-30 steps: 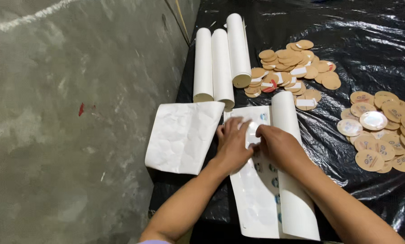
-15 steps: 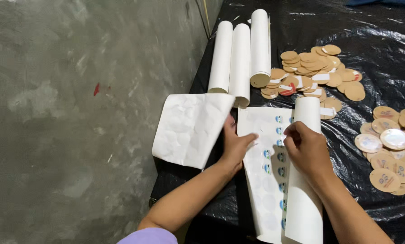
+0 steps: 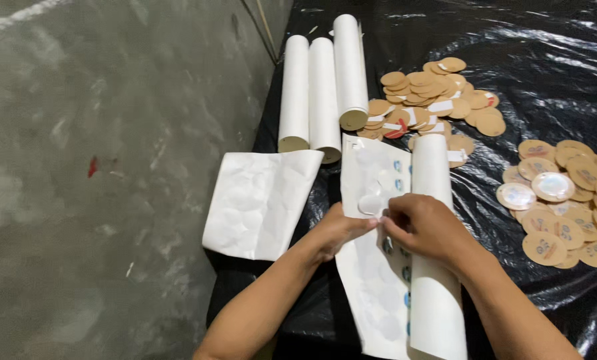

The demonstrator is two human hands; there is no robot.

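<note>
Left hand lies on the sticker sheet, fingers curled, thumb and forefinger pinching at a round white sticker near the sheet's middle; whether the sticker is already lifted cannot be told, the fingertips hide it. Right hand meets the left at the same spot, fingers closed in a pinch on the sticker or the backing edge, its wrist resting over a white tube that lies along the sheet's right side. The sheet is flat on the black plastic-covered surface, with a column of blue-printed round stickers along its right margin, just beside the tube. To the left, an emptied backing sheet overhangs the surface edge above the concrete floor. Beyond: three more white tubes side by side, and two piles of brown cardboard discs, the nearer pile at right. Risk, as a judgement: a thin sticker may crease or fold onto itself if peeled at a steep angle; the tube under the wrist may roll and drag the sheet.
</note>
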